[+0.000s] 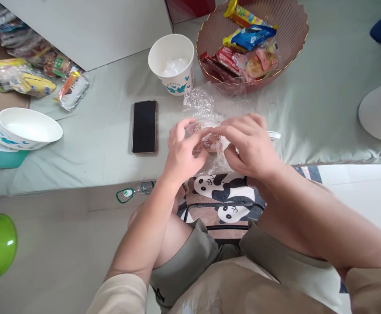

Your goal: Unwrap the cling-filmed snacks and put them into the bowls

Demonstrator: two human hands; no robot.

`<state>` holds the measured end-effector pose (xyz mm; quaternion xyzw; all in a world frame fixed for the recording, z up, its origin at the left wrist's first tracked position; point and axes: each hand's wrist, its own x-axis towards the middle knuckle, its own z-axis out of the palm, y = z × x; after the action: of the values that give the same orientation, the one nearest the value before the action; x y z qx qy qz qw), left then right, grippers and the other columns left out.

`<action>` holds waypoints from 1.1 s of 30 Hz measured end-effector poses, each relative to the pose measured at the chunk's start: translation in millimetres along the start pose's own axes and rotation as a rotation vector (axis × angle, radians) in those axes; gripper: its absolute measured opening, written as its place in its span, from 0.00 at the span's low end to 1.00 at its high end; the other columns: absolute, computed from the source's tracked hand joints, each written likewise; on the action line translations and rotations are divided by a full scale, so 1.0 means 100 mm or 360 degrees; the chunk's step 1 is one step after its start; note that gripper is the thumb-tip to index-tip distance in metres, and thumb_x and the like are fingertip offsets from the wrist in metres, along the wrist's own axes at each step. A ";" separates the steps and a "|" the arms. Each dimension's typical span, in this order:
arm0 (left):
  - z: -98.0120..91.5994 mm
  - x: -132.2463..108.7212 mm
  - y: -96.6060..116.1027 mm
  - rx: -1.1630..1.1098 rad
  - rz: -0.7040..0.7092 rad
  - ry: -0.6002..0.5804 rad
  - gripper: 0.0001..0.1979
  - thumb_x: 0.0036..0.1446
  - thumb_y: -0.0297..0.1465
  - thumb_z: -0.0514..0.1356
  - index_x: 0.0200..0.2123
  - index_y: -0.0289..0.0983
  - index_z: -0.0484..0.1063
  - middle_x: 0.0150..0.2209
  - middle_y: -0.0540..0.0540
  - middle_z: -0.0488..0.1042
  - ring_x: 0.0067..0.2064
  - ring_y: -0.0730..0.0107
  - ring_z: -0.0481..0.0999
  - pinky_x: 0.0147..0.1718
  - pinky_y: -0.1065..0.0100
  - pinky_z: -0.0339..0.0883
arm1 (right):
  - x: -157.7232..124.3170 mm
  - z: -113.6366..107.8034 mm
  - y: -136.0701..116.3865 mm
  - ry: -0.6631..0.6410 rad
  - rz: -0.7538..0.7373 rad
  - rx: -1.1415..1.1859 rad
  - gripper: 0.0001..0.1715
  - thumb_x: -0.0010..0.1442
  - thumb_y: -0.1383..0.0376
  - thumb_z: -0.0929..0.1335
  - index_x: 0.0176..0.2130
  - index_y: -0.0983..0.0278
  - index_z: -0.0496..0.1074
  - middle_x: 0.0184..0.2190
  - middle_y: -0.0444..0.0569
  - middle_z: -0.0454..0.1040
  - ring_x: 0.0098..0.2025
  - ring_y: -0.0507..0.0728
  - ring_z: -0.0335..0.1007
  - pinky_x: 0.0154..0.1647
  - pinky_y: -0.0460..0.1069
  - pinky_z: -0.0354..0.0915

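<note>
A small round-looking packet of clear plastic with dark red printed characters (211, 141) is at the near edge of the table (105, 161), which is covered with pale grey-green cloth; whether it touches this cloth, I cannot tell. The left hand (185, 152) holds the packet from the left side, its thumb and fingers curved around it. The right hand (252, 146) has bent fingers at the right side of the packet, but they are blurred, so I cannot tell if they pinch it. Just beyond lies a crumpled clear plastic wrapper (198, 101). Farther left stands a white paper tub with teal leaves (178, 83), and left of the hands lies a black rectangular phone (145, 126). At the far side, a pinkish, ribbed bowl with gold rim (290, 37) contains colourful snack packets (252, 38).
</note>
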<state>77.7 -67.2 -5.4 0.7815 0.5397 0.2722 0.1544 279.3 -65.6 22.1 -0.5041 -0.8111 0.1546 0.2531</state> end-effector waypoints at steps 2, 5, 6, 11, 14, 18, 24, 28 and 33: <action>-0.01 0.02 0.01 -0.0005 0.0070 -0.0034 0.16 0.57 0.29 0.67 0.50 0.45 0.81 0.63 0.40 0.68 0.65 0.46 0.68 0.65 0.43 0.64 | -0.01 0.01 -0.01 -0.0113 -0.0084 0.0045 0.21 0.60 0.65 0.62 0.47 0.59 0.78 0.31 0.50 0.77 0.36 0.61 0.72 0.60 0.65 0.60; -0.02 0.06 0.01 0.0017 0.0105 0.0008 0.04 0.60 0.31 0.67 0.38 0.44 0.82 0.57 0.42 0.74 0.61 0.48 0.71 0.62 0.44 0.66 | -0.02 0.02 0.04 -0.0201 -0.0002 0.0001 0.18 0.64 0.60 0.60 0.34 0.60 0.78 0.19 0.46 0.67 0.24 0.56 0.60 0.51 0.61 0.63; -0.03 0.07 0.01 0.0010 0.0100 0.0046 0.03 0.60 0.30 0.66 0.35 0.43 0.81 0.54 0.42 0.77 0.58 0.50 0.73 0.60 0.46 0.68 | -0.02 0.01 0.05 -0.0235 0.0047 -0.0028 0.20 0.64 0.58 0.60 0.31 0.60 0.77 0.17 0.46 0.64 0.23 0.56 0.57 0.45 0.59 0.63; -0.11 0.11 -0.15 -0.0160 -0.0106 0.0369 0.08 0.57 0.24 0.60 0.27 0.41 0.73 0.35 0.48 0.78 0.40 0.64 0.78 0.44 0.60 0.74 | -0.03 0.00 0.07 -0.0467 0.0269 -0.0260 0.21 0.64 0.56 0.60 0.39 0.60 0.79 0.19 0.47 0.70 0.21 0.55 0.56 0.27 0.51 0.46; -0.18 0.13 -0.29 -0.0277 -0.0426 0.0702 0.08 0.57 0.24 0.59 0.27 0.40 0.71 0.31 0.49 0.75 0.36 0.68 0.75 0.37 0.64 0.71 | -0.02 0.01 0.04 -0.0574 0.0370 -0.0352 0.21 0.64 0.58 0.61 0.49 0.61 0.77 0.27 0.49 0.78 0.25 0.57 0.64 0.27 0.51 0.47; -0.16 0.12 -0.27 -0.0380 -0.0467 0.0790 0.04 0.58 0.31 0.64 0.35 0.41 0.71 0.35 0.49 0.73 0.34 0.70 0.72 0.35 0.66 0.69 | 0.01 0.01 0.01 -0.0623 0.0402 -0.0321 0.24 0.62 0.57 0.64 0.56 0.61 0.73 0.34 0.49 0.82 0.28 0.59 0.69 0.27 0.51 0.48; 0.00 0.14 0.03 -0.0172 -0.0371 0.0303 0.06 0.52 0.30 0.68 0.32 0.41 0.73 0.34 0.49 0.76 0.35 0.68 0.74 0.38 0.64 0.70 | 0.01 0.04 0.00 -0.0616 0.0409 -0.0288 0.27 0.62 0.55 0.66 0.58 0.59 0.71 0.33 0.48 0.82 0.28 0.59 0.71 0.27 0.51 0.49; -0.13 0.21 -0.20 -0.0485 -0.0691 0.0378 0.07 0.51 0.24 0.62 0.24 0.40 0.69 0.24 0.53 0.69 0.27 0.72 0.68 0.30 0.67 0.64 | 0.00 0.07 0.03 -0.0632 0.0462 -0.0224 0.29 0.62 0.55 0.65 0.60 0.62 0.68 0.32 0.48 0.82 0.29 0.61 0.72 0.28 0.51 0.51; -0.33 0.23 -0.61 -0.0977 -0.1118 0.0948 0.08 0.54 0.29 0.57 0.26 0.42 0.60 0.22 0.54 0.57 0.23 0.74 0.62 0.23 0.68 0.57 | 0.01 0.07 0.04 -0.0608 0.0493 -0.0196 0.39 0.63 0.53 0.66 0.67 0.67 0.61 0.32 0.52 0.82 0.31 0.64 0.75 0.29 0.52 0.55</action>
<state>17.6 -25.1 -5.4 0.3628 0.6841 0.5585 0.2973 277.8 -63.1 14.6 -0.5985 -0.7651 0.2344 0.0372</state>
